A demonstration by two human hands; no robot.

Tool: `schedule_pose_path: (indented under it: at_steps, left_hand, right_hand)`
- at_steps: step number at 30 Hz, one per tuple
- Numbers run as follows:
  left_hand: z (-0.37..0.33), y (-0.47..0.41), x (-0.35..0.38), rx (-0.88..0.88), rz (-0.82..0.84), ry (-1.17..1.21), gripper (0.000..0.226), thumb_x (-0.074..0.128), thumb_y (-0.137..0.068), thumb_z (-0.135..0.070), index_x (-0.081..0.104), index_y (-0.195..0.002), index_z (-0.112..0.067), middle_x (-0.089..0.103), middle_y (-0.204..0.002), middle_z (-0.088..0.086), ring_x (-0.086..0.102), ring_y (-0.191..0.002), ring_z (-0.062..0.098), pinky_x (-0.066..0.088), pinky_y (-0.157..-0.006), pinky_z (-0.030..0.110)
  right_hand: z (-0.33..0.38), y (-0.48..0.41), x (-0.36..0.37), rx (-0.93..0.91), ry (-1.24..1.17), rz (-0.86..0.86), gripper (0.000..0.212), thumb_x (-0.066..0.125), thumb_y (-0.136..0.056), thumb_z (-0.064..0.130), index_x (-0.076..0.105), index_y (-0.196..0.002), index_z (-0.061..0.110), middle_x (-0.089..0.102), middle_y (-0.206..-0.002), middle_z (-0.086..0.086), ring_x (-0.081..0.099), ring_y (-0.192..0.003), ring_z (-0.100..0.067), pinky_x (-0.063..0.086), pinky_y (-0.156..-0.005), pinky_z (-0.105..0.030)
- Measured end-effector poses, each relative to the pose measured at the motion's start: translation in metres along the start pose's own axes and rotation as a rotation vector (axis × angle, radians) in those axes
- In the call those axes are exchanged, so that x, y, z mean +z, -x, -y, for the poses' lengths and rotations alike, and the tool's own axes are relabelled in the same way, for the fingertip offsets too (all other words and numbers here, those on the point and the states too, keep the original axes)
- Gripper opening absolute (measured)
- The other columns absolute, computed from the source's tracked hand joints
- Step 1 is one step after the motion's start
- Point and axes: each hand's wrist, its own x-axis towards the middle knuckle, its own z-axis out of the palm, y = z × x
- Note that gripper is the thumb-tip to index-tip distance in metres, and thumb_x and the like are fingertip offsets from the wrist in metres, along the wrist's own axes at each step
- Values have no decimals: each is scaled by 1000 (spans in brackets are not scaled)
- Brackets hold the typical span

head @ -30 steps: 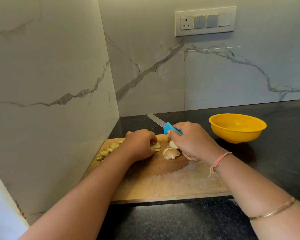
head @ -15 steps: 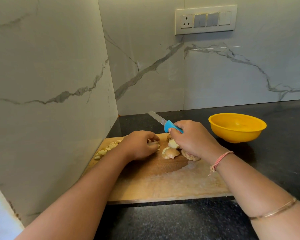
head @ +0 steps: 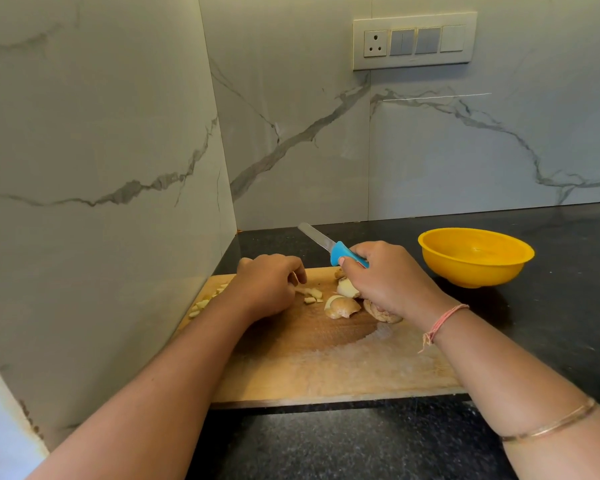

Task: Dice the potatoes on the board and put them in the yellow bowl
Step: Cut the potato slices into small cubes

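**What you are wearing**

Just behind your right hand [head: 388, 278] a pink thread band [head: 445, 318] circles the wrist, its frayed tail hanging loose. Higher up that forearm sits a thin gold-coloured bangle [head: 548, 426]. Your left hand [head: 267, 289] and forearm are bare

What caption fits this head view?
Right hand holds a blue-handled knife above potato pieces on the wooden board, left hand beside them; yellow bowl empty.
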Motion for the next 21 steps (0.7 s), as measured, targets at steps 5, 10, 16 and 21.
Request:
schedule_pose_path:
  at_steps: [5,10,16,21]
  left_hand:
    - [-7,10,-2,123,75,203,38,52,-93,-20,55,-131,-29,52,-136,-5,50,-119,11,40,-101,28]
    - [-10,10,0,186,137,126,35,56,-92,-18,60,-126,-25,58,-121,-6,52,-102,6,44,-88,18]
    - [-9,7,2,130,72,13,16,60,-89,-28,59,-105,-26,54,-104,-4,52,-94,11,50,-91,33]
    - [-1,9,-1,41,-16,-56,8,58,-90,-31,51,-93,-31,51,-98,-8,47,-90,8,43,-94,35]
  right_hand:
    - [-1,1,0,-1,4,-6,30,44,-98,34,63,-112,15,62,-94,0,55,-79,-11,39,-58,-12]
    - [-1,0,0,6,-1,5,29,45,-98,34,62,-112,16,63,-94,1,57,-79,-11,39,-58,-12]
    - [-1,1,1,0,5,5,30,44,-98,34,62,-114,16,63,-94,0,57,-75,-10,38,-55,-13]
    - [-1,2,1,3,3,1,31,44,-98,34,62,-115,16,63,-96,1,55,-77,-10,39,-57,-11]
